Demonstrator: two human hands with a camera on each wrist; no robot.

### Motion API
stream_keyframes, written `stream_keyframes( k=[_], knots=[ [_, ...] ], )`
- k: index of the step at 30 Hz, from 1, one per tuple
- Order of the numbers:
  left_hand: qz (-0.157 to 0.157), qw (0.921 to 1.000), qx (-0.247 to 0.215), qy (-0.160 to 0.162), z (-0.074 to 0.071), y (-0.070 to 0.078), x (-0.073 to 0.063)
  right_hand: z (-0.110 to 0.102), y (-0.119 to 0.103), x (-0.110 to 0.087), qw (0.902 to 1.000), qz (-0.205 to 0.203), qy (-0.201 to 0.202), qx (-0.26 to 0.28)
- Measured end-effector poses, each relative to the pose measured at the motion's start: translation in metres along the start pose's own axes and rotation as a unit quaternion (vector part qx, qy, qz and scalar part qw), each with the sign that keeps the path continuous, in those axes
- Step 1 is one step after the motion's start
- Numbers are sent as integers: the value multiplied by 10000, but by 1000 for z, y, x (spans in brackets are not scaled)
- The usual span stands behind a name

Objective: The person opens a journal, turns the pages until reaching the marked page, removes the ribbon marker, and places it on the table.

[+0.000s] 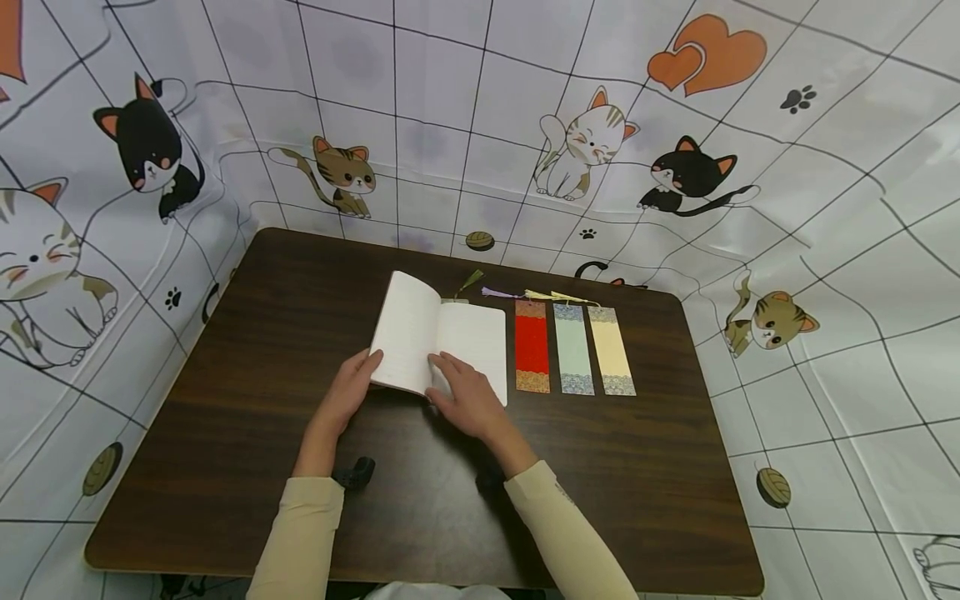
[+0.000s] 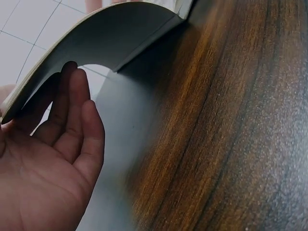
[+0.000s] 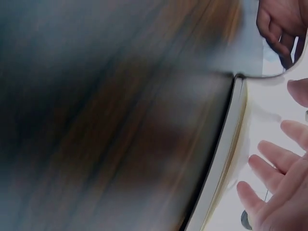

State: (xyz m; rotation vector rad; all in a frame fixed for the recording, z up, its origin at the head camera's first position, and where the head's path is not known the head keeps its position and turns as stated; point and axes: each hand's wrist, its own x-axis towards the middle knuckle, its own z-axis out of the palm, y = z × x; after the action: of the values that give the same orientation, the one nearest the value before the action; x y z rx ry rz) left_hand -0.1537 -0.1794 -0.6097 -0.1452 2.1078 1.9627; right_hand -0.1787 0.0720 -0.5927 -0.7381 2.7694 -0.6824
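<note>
An open notebook [image 1: 477, 337] with pale pages lies on the dark wooden table, its left half raised and curving up. My left hand [image 1: 347, 387] grips the lower left edge, thumb on the page side and fingers behind the dark cover [image 2: 120, 36]. Over the lower right page, close to the fold, is my right hand [image 1: 472, 404], its fingers [image 3: 272, 175] spread and fairly straight. A green tassel [image 1: 471, 280] sticks out past the notebook's top edge, beside a small strip of bookmark; the rest of that bookmark is hidden.
Right of the notebook lie a red bookmark [image 1: 532, 346], a mint bookmark [image 1: 573, 350] and a cream bookmark [image 1: 612, 350], tassels toward the back. The table [image 1: 247, 433] has rounded corners. A cat-patterned curtain [image 1: 427, 125] hangs behind and at both sides.
</note>
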Motion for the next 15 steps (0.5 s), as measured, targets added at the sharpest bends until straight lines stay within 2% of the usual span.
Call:
stream_keyframes(
  k=[8, 15],
  knots=[
    [-97, 9999, 6, -106, -1, 2, 0, -10, 23, -5, 9963, 319, -527, -594],
    [-32, 10000, 25, -84, -1, -2, 0, -16, 38, -9, 9937, 626, -658, -653]
  ],
)
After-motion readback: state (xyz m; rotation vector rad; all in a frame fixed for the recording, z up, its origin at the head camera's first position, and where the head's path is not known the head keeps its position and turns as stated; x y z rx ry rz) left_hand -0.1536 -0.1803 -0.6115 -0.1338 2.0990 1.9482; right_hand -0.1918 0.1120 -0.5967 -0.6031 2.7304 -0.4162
